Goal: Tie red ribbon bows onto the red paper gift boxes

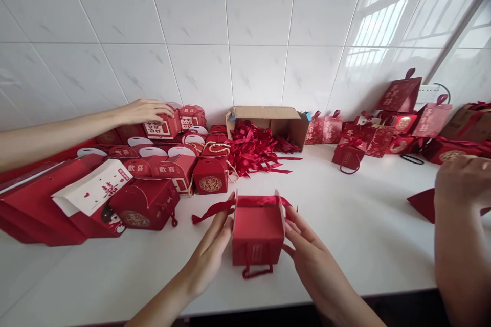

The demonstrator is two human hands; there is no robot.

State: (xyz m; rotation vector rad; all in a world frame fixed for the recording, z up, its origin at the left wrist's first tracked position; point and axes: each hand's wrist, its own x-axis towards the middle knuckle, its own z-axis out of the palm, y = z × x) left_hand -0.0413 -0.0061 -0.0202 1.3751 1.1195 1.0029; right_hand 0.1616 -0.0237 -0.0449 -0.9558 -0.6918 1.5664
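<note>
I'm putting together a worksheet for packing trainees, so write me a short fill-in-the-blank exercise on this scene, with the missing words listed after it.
1. The near box, between the left hand and the right hand, is coloured ____.
2. Loose ribbons spill from an open carton made of ____.
3. The wall is faced with large, pale ____.
4. In the view, the bag with a looped cord is to the ____ of the ribbons.

Missing words: red; cardboard; tiles; right.

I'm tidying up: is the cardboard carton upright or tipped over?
Tipped on its side: the carton opens toward the camera, and red ribbons spill onto the table.
</note>
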